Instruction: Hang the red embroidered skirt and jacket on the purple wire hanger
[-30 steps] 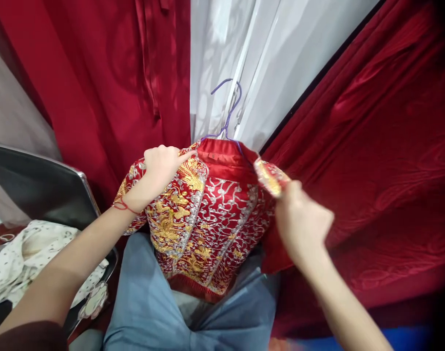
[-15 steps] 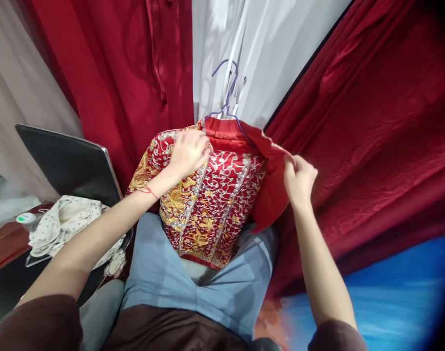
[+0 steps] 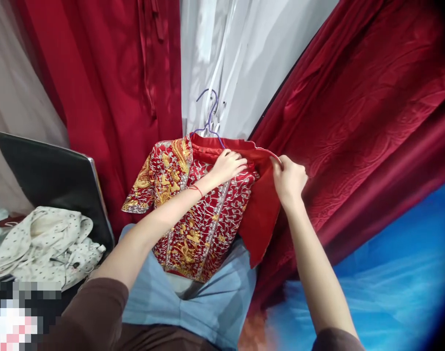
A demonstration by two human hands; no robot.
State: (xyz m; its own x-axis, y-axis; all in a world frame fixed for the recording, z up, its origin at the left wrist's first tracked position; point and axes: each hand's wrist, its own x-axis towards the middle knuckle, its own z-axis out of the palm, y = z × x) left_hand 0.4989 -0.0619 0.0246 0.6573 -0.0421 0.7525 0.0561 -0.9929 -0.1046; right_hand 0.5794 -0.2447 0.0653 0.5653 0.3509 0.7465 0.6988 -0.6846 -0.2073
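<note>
A red jacket (image 3: 193, 234) with gold and silver embroidery stands on my lap, a purple wire hanger (image 3: 212, 114) inside its collar. My right hand (image 3: 290, 179) pinches the edge of one front panel and holds it out to the right, so its plain red lining (image 3: 261, 214) shows. Inside the neck opening, close to the hanger's right arm, my left hand (image 3: 227, 165) has its fingers bent onto the cloth. Its thumb is hidden. The other short sleeve (image 3: 139, 192) hangs at the left.
Left of me stands a dark, thin-edged panel (image 3: 50, 170), with a crumpled white dotted cloth (image 3: 43, 243) before it. Red curtains (image 3: 108, 63) and white drapes (image 3: 259, 58) hang ahead. Blue sheer fabric (image 3: 383, 278) lies at the lower right.
My left hand has moved right across the jacket, from its left front edge to the far side of the neck. The right hand still holds the panel edge. The view has shifted slightly.
</note>
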